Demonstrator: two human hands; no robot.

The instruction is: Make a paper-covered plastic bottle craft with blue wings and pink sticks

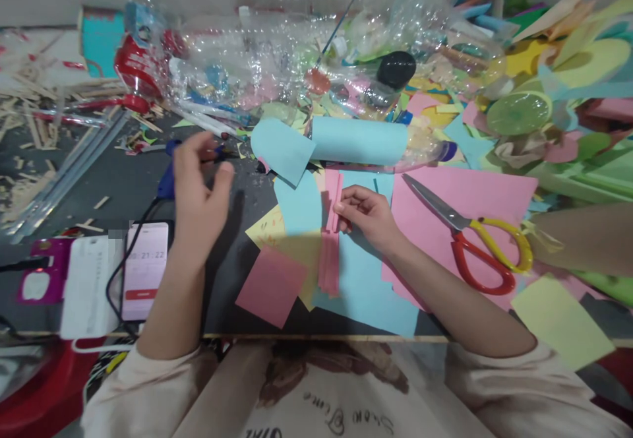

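Note:
My right hand pinches a folded pink paper strip between thumb and fingers. More pink strips lie just below it, on light blue paper. On the left, my left hand is raised with thumb and fingers apart, over a blue glue gun that it partly hides. Ahead of my right hand lies a bottle wrapped in light blue paper, beside a round-ended light blue cutout. Scissors with red and yellow handles rest on a pink sheet.
A phone showing a timer and a white power bank lie at left with cables. Glue sticks and wooden sticks are scattered beyond. Plastic bottles and paper scraps crowd the back. A yellow square overhangs the front edge.

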